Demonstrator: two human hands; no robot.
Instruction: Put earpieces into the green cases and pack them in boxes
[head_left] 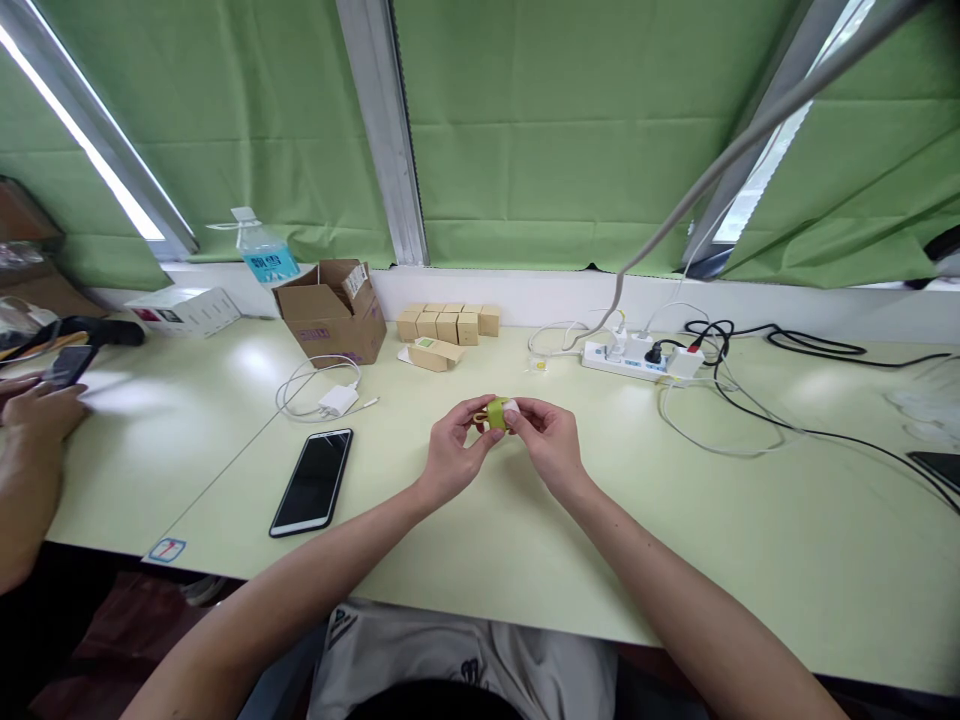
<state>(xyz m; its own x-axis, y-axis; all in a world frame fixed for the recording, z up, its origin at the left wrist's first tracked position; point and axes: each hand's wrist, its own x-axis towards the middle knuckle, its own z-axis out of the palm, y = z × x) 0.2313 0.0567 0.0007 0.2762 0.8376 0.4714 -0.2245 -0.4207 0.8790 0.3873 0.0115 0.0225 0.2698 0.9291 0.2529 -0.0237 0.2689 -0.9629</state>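
Observation:
Between my hands, above the middle of the pale table, is a small green item point(496, 413) with a white part on its right side. My left hand point(454, 448) pinches its left side, where a thin yellowish loop shows near the fingers. The fingers of my right hand point(550, 440) close on the white part point(511, 408). Beyond my hands lies an opened small tan box point(435, 354), in front of several closed small tan boxes point(448, 326).
A black-screened phone point(312, 482) and a white charger point(338, 400) with its cable lie left. Behind them stands an open cardboard box point(334, 320). A power strip point(626, 362) with tangled cables sits right. Another person's hand point(41, 405) holds a phone at far left.

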